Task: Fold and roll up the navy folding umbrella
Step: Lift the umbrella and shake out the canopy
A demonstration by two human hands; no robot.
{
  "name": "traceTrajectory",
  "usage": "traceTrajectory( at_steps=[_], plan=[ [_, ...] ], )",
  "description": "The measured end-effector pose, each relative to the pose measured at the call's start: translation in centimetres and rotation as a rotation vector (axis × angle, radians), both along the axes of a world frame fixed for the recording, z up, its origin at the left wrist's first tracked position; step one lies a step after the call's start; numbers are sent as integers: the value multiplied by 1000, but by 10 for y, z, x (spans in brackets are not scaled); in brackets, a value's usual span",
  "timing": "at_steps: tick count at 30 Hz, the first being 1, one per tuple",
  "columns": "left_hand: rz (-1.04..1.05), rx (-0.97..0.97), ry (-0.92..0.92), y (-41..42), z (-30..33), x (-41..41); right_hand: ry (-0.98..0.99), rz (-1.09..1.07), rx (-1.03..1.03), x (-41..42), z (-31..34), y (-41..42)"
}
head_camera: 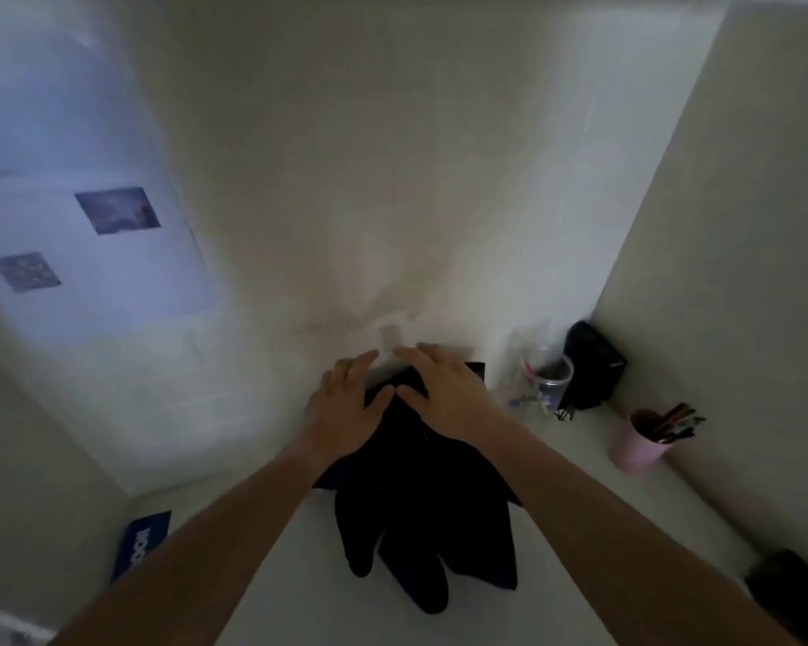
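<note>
The navy folding umbrella (421, 501) lies on a white table, its loose dark fabric spreading toward me in several floppy flaps. My left hand (346, 407) rests flat on the far left part of the fabric, fingers spread. My right hand (444, 389) lies flat on the far right part, fingers spread toward the wall. Both palms press down on the canopy near its far end. The umbrella's handle and shaft are hidden under the fabric and my hands.
A white wall rises right behind the umbrella. At the right stand a clear cup (551, 375), a black box (593, 366) and a pink cup of pencils (644, 440). A blue card (141, 543) lies at the left edge. A dark object (794, 594) sits bottom right.
</note>
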State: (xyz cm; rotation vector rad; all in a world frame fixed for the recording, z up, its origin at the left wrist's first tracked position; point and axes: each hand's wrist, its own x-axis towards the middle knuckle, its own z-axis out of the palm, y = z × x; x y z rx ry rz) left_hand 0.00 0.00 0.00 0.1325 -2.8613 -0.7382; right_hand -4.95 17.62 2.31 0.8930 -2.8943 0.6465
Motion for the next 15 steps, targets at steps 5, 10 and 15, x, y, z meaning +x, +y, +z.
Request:
traceTrajectory(
  at_steps=[5,10,15],
  plan=[
    [-58,-112,-32,-8,-59,-26,215,48,103,-13,-47,-12],
    [-128,-168,92,-6,-107,-5,358,-14,48,34,-70,33],
    [-323,-175,392,31,-150,66,293,-122,201,133,-130,103]
  ],
)
